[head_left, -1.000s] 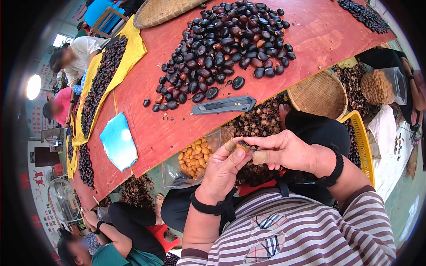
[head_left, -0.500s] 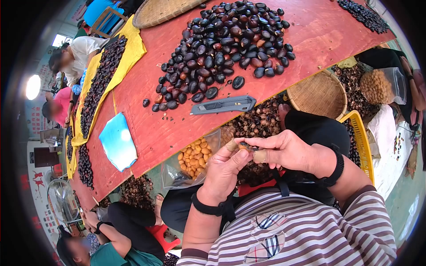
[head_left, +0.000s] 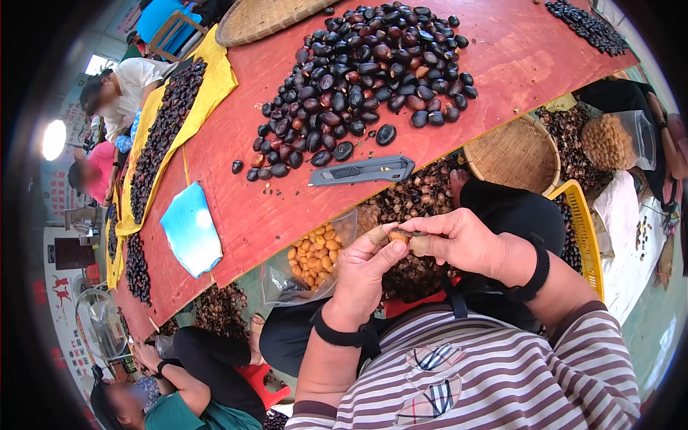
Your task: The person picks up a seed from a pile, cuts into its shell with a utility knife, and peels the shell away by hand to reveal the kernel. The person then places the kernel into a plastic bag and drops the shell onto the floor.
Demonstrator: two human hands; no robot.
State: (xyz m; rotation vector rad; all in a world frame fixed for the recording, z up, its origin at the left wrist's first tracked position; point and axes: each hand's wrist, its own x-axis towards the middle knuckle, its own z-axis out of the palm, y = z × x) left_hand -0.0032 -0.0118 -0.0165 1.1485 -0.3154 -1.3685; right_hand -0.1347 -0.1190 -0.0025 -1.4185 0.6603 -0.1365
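- Just off the table's (head_left: 265,222) edge: seed (head_left: 398,234), partly hidden
- Beside the table: left hand (head_left: 364,269), thumb and forefinger pinching the seed
- Likewise beside it: right hand (head_left: 466,247), pinched on the same seed
- On the table: knife (head_left: 362,172), heap (head_left: 373,72)

Purple-black nuts (head_left: 369,75), red table (head_left: 502,89)

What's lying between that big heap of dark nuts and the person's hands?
In the head view, a grey utility knife lies on the red table; past the table edge, brown shells show before the left hand and right hand.
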